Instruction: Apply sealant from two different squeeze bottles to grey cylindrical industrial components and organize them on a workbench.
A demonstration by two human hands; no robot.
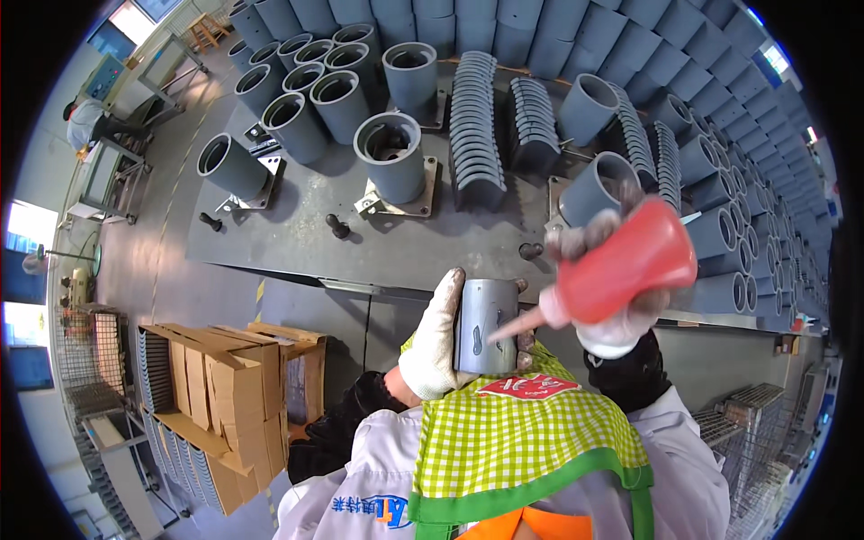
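Observation:
In a stained white glove, my left hand [438,337] is wrapped round a curved grey plastic piece [477,310], held up in front of my apron. Streaks of wet, glossy fluid lie on the piece's face. My gloved right hand [603,270] grips a red squeeze bottle [630,261], tilted so that its pointed nozzle [517,326] comes down to the left, at or just over the grey face. Whether the tip touches cannot be made out. Beyond my hands, a grey cylinder [390,166] stands on a metal plate fixture [423,193].
A dark worktable [306,216] carries more grey cylinders [225,162], rows of stacked curved pieces [475,126] and black-handled knobs [337,226]. Grey pipes [720,292] are piled at right and far back. Cardboard boxes [216,387] stand at left. A co-worker [90,121] bends over at far left.

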